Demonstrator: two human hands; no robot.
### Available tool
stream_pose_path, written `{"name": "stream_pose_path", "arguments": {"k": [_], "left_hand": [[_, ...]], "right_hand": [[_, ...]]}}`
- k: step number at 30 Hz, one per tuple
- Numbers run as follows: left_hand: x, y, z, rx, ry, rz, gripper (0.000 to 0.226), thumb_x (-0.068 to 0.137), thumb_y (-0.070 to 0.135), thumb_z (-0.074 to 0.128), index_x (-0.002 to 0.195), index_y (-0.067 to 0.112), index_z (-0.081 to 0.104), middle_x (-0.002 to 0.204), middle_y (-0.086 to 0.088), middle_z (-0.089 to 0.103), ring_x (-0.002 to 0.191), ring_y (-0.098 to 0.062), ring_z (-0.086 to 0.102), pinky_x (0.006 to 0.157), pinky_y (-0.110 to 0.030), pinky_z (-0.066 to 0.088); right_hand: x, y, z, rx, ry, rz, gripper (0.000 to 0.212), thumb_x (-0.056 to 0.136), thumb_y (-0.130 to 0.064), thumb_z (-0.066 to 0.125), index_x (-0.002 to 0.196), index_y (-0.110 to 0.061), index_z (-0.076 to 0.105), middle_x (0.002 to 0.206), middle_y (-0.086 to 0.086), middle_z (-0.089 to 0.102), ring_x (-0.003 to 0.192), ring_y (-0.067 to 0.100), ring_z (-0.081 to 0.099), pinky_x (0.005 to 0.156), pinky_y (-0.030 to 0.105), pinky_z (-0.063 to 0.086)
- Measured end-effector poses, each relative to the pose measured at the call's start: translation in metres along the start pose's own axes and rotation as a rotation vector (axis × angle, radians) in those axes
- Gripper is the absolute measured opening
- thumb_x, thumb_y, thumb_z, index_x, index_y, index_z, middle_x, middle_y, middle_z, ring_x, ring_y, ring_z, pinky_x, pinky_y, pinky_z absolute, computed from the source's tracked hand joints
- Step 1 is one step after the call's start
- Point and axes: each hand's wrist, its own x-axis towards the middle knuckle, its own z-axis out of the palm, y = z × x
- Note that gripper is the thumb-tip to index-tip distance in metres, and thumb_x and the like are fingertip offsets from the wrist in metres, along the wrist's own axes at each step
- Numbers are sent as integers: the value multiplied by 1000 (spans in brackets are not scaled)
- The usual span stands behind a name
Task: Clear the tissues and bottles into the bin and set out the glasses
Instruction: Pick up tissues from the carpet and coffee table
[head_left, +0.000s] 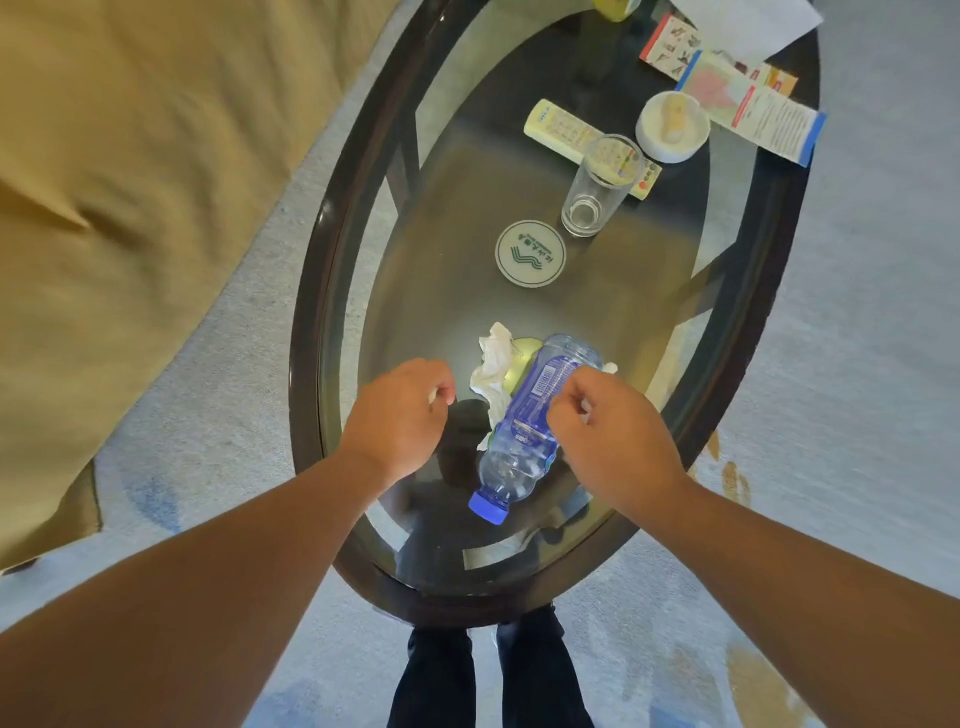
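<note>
A clear plastic bottle (524, 415) with a blue cap lies on its side on the near end of the oval glass table (332, 291). A crumpled white tissue (493, 364) lies partly under the bottle, and another scrap of tissue (610, 368) shows past its right side. An empty drinking glass (597, 187) stands further back, beside a round coaster (530, 253) with a green logo. My left hand (400, 410) hovers left of the bottle, fingers curled in, holding nothing. My right hand (608, 431) is at the bottle's right side, fingers curled, with no visible grip on it.
A remote control (561, 127), a small white dish (672, 127) and leaflets (753, 98) lie at the table's far end. A tan sofa (130, 208) fills the left side. Carpet surrounds the table. My legs (488, 675) stand at its near edge. No bin is in view.
</note>
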Motion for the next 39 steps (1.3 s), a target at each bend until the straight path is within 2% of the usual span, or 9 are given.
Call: {"name": "stream_pose_path", "arguments": {"k": [4, 9, 12, 15, 23, 29, 35, 37, 39], "left_hand": [[2, 9, 9, 10, -27, -51, 8, 91, 25, 49, 91, 23, 56, 70, 3, 60, 64, -22, 57, 61, -33, 45], [9, 8, 22, 143, -59, 2, 21, 100, 25, 40, 117, 25, 52, 96, -3, 70, 79, -26, 63, 72, -39, 52], [16, 7, 31, 112, -75, 33, 34, 99, 19, 43, 132, 28, 45, 121, -2, 57, 93, -26, 63, 80, -42, 52], [24, 6, 40, 203, -114, 81, 46, 97, 17, 47, 139, 33, 38, 133, -3, 42, 87, -30, 63, 74, -40, 54], [41, 1, 58, 350, -191, 172, 45, 93, 21, 54, 134, 35, 41, 144, -1, 32, 88, -30, 64, 71, -39, 56], [42, -4, 63, 367, -188, 91, 21, 93, 25, 56, 111, 16, 53, 117, -4, 43, 76, -29, 59, 64, -37, 50], [36, 2, 54, 309, -143, 18, 8, 90, 23, 52, 93, 20, 46, 102, -3, 54, 72, -26, 50, 62, -31, 38], [32, 3, 47, 250, -113, 9, 12, 88, 20, 53, 97, 22, 45, 108, -3, 56, 74, -26, 51, 63, -30, 36], [29, 4, 39, 187, -96, 3, 28, 88, 18, 53, 115, 23, 50, 120, -2, 57, 88, -28, 58, 70, -30, 37]], "right_hand": [[-4, 11, -3, 11, 4, 58, 14, 92, -31, 48, 79, -26, 49, 69, -8, 54, 62, 10, 54, 47, 24, 43], [-4, 22, -3, 67, 11, 108, 5, 93, -33, 51, 91, -30, 47, 86, -8, 57, 69, 6, 56, 46, 12, 35], [-2, 27, -3, 94, 12, 113, 5, 94, -33, 51, 95, -29, 47, 93, -6, 57, 71, 8, 58, 47, 12, 37], [-1, 32, -2, 107, 20, 117, 7, 94, -31, 53, 98, -29, 48, 100, -7, 56, 78, 8, 57, 49, 10, 36], [4, 52, 2, 111, 26, 172, 12, 94, -38, 53, 102, -34, 45, 110, -13, 51, 103, 9, 53, 47, 5, 36], [4, 63, 3, 73, 61, 175, 10, 93, -34, 55, 101, -32, 49, 106, -9, 54, 90, 8, 54, 51, 7, 32], [2, 64, -4, 45, 71, 169, 10, 92, -27, 54, 100, -30, 50, 102, -9, 53, 77, 5, 52, 57, 15, 36], [1, 63, -6, 44, 69, 166, 10, 92, -27, 54, 101, -29, 50, 102, -8, 53, 79, 6, 53, 59, 16, 39], [1, 63, -7, 48, 72, 173, 11, 92, -28, 55, 102, -28, 51, 103, -8, 53, 80, 8, 54, 58, 16, 40]]}}
